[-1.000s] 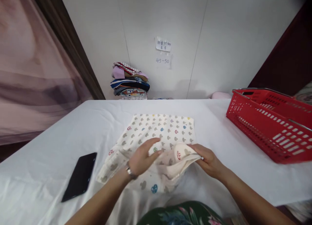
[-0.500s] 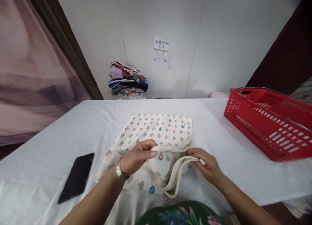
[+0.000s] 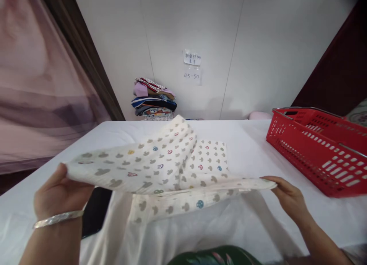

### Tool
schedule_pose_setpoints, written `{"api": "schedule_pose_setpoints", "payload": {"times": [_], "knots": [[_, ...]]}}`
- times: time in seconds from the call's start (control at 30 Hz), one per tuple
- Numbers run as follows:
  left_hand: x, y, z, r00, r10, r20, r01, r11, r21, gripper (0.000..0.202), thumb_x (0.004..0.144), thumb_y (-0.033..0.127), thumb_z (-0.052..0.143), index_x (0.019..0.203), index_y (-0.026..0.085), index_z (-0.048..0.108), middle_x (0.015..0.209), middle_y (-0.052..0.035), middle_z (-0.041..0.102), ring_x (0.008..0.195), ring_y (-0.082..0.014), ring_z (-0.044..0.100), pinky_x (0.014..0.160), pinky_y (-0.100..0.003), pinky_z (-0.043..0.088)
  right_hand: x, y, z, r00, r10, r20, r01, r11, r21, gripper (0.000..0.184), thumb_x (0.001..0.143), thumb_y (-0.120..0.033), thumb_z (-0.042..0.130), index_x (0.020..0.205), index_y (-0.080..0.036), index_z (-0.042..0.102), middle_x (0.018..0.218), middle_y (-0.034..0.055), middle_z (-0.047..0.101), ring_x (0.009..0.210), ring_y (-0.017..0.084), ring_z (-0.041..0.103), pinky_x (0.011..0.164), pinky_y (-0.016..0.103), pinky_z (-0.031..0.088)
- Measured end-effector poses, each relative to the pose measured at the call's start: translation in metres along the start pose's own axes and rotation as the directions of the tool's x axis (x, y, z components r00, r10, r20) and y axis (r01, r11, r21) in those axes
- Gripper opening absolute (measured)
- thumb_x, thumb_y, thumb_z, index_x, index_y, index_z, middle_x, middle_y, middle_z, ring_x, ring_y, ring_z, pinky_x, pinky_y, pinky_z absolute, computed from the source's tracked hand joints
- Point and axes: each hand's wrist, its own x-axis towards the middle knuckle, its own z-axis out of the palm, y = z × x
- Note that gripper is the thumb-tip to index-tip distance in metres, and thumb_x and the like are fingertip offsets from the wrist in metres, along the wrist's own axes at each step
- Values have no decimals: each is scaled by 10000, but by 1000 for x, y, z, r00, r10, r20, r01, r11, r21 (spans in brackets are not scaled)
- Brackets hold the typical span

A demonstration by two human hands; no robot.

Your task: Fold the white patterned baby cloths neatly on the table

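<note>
Holds a cream printed cloth (image 3: 160,163) stretched between both hands above the white table (image 3: 252,139). Grips its left edge in the left hand (image 3: 61,192), thumb on top and fingers curled under, with a silver bangle (image 3: 59,218) at the wrist. Pinches the right corner in the right hand (image 3: 286,198), fingers closed on the hem. Holds the left part clear of the table, with the far right part lying flat on it. Half hides a black phone (image 3: 96,215) beneath the raised left edge. Shows a red basket (image 3: 315,150) on the table's right side, well apart from the cloth, and a pile of folded clothes (image 3: 153,100) by the wall behind.
</note>
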Motion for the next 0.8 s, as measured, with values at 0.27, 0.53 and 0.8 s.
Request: {"api": "schedule_pose_setpoints", "payload": {"times": [0.27, 0.53, 0.8], "knots": [[0, -18, -32, 952, -300, -52, 302, 953, 20, 234, 857, 136, 378, 788, 139, 602, 714, 12, 654, 666, -102, 590, 639, -225, 480, 0, -3, -2, 897, 205, 392, -212, 977, -26, 308, 718, -446, 569, 882, -211, 680, 951, 60, 676, 905, 242, 609, 809, 310, 486], [-40, -55, 3, 861, -387, 329, 265, 895, 360, 221, 619, 258, 716, 718, 171, 538, 597, 50, 573, 506, -75, 509, 495, -176, 409, 10, -52, 36, 770, 114, 628, -60, 992, -107, 305, 750, -333, 520, 1012, -248, 653, 1142, 62, 599, 1115, 264, 493, 994, 424, 339], [-131, -117, 56, 514, -517, 685, 129, 836, 534, 152, 695, 289, 646, 658, 163, 569, 564, 11, 534, 530, -99, 490, 551, -246, 414, -9, -122, 151, 599, -161, 784, -265, 884, 384, 421, 759, -509, 570, 1023, -182, 590, 958, 63, 609, 842, 182, 562, 723, 316, 480]]}}
